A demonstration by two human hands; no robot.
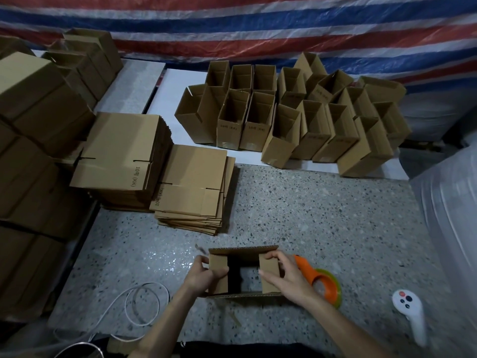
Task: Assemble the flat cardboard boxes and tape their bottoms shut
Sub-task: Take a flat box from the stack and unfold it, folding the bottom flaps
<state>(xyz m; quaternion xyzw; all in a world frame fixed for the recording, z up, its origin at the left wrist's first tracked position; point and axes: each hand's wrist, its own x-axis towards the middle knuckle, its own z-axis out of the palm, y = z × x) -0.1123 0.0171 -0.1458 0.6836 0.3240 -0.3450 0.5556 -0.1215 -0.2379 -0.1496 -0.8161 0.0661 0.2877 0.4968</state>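
An opened cardboard box [242,251] stands on the speckled floor right in front of me, its end facing up. My left hand [204,275] presses the left small flap inward. My right hand [286,275] presses the right small flap inward. The floor shows through the gap between the two flaps. An orange tape dispenser [320,282] with a greenish roll lies just right of the box, partly behind my right hand. Two stacks of flat boxes [144,171] sit at the left. Several assembled open boxes [296,120] stand in rows at the back.
Large brown cartons [33,140] are piled along the left side. A white cable [139,303] coils on the floor at lower left. A white hand controller [410,313] lies at lower right. A plastic-wrapped bundle [449,223] fills the right edge. A striped tarp [258,24] hangs behind.
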